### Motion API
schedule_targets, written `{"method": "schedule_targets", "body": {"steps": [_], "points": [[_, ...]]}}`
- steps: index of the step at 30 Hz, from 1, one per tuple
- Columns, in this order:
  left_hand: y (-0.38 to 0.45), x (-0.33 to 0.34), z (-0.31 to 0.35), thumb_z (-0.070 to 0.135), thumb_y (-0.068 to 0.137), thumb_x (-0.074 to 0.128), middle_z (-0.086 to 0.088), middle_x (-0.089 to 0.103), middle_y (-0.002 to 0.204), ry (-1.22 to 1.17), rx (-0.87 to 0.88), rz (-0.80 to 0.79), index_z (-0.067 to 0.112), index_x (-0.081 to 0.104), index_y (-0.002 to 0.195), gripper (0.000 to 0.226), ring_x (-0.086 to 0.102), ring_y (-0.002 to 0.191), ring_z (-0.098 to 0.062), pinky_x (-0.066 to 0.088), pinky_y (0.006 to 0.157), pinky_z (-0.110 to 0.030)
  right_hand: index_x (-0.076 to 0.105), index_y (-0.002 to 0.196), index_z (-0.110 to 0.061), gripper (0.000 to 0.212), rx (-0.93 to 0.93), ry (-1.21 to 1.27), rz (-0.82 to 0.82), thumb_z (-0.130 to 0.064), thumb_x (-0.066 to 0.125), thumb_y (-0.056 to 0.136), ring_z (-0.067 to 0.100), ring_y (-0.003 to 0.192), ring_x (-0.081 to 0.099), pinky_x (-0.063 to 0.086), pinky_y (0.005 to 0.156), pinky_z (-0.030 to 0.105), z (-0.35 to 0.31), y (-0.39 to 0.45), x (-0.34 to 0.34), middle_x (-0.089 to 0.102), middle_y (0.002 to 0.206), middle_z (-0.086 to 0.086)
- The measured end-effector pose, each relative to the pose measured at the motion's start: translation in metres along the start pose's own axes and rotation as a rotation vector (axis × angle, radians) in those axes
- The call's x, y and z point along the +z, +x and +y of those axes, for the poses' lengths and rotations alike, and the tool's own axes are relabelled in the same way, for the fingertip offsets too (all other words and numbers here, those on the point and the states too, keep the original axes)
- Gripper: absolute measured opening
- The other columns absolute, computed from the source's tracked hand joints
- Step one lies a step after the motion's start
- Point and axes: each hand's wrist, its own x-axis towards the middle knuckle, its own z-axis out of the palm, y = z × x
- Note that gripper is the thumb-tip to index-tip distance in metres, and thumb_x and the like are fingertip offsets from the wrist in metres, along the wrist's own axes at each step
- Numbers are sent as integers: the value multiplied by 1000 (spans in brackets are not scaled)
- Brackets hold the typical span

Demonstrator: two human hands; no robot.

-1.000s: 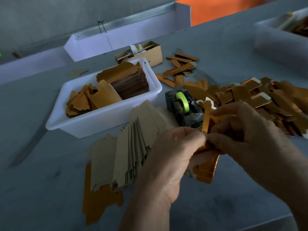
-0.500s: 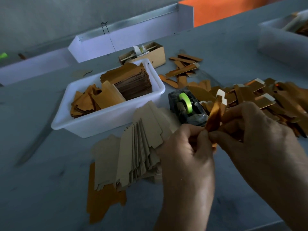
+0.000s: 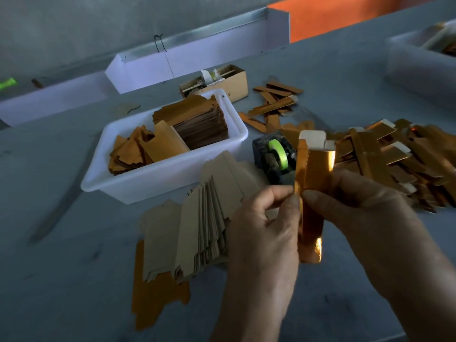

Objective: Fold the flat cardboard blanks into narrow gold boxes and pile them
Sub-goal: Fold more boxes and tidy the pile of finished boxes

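— Head view: where is the box?

— I see the narrow gold foil cardboard box held upright above the grey desk, its white flaps open at the top.

— And the hands?

— My left hand pinches its left edge; my right hand grips its right side, thumb on the front.

— Around it?

— Fanned beige flat cardboard blanks lie left, the pile of folded gold boxes right. Behind stand a black tape dispenser with green tape and a white plastic tub of blanks.

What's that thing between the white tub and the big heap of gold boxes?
A tape dispenser with a green roll stands between the white tub and the gold boxes, in the head view.
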Motion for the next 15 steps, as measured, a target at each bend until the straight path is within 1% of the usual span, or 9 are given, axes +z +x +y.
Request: {"method": "schedule_targets", "body": {"steps": [2, 3, 5, 7, 8, 10, 12, 13, 15], "points": [[-3, 1, -2, 42, 93, 52, 13, 65, 98, 290, 101, 4, 43, 57, 124, 31, 62, 77, 4, 50, 59, -11, 67, 85, -32, 23, 35, 43, 15, -38, 60, 64, 3, 79, 65, 48, 75, 27, 1, 4, -1, 70, 82, -10], [-5, 2, -3, 44, 93, 50, 16, 62, 106, 448, 176, 40, 45, 49, 132, 39, 60, 86, 5, 51, 68, -10, 64, 88, -36, 19, 19, 11, 46, -35, 61, 69, -1, 76, 65, 48, 71, 25, 2, 8, -3, 69, 79, -13], [-7, -4, 3, 40, 94, 49, 18, 61, 108, 643, 331, 214, 41, 49, 134, 40, 58, 90, 4, 49, 76, -11, 57, 103, -43, 26, -59, -183, 150, -32, 62, 80, 0, 68, 63, 42, 59, 18, 5, 19, -10, 64, 77, -17], [-2, -18, 9, 36, 93, 51, 14, 64, 107, 729, 379, 395, 35, 57, 128, 36, 59, 89, -1, 49, 76, -17, 58, 115, -37, 31, -109, -326, 259, -33, 62, 84, 1, 68, 59, 39, 55, 18, 7, 35, -21, 60, 83, -18], [0, -27, 10, 36, 93, 49, 10, 64, 109, 779, 347, 452, 32, 58, 127, 36, 58, 90, -2, 45, 74, -17, 60, 116, -33, 30, -120, -374, 307, -32, 62, 86, 2, 69, 57, 38, 55, 18, 9, 43, -26, 60, 82, -15], [6, -42, 6, 40, 96, 43, 5, 63, 110, 948, 204, 497, 27, 54, 131, 39, 45, 86, 0, 30, 69, -14, 65, 111, -24, 24, -123, -543, 385, -28, 62, 87, 5, 64, 51, 31, 53, 18, 14, 62, -36, 57, 73, -10], [11, -53, -3, 41, 98, 37, 6, 59, 91, 1072, 52, 460, 21, 55, 122, 36, 35, 70, 1, 26, 57, -16, 66, 105, -17, 19, -93, -728, 399, -25, 60, 89, 17, 64, 48, 27, 52, 24, 21, 76, -42, 53, 68, -2], [12, -56, -6, 40, 100, 36, 8, 50, 77, 1099, -10, 422, 18, 57, 112, 33, 32, 60, 0, 27, 49, -16, 65, 103, -14, 19, -60, -809, 388, -25, 59, 89, 23, 67, 48, 26, 51, 25, 25, 82, -44, 53, 69, 3], [13, -60, -13, 38, 100, 39, 9, 42, 66, 1096, -73, 361, 16, 57, 96, 29, 33, 53, -1, 26, 42, -17, 62, 105, -10, 24, 28, -929, 379, -28, 60, 89, 32, 74, 54, 33, 56, 26, 32, 90, -47, 59, 81, 13]]}}
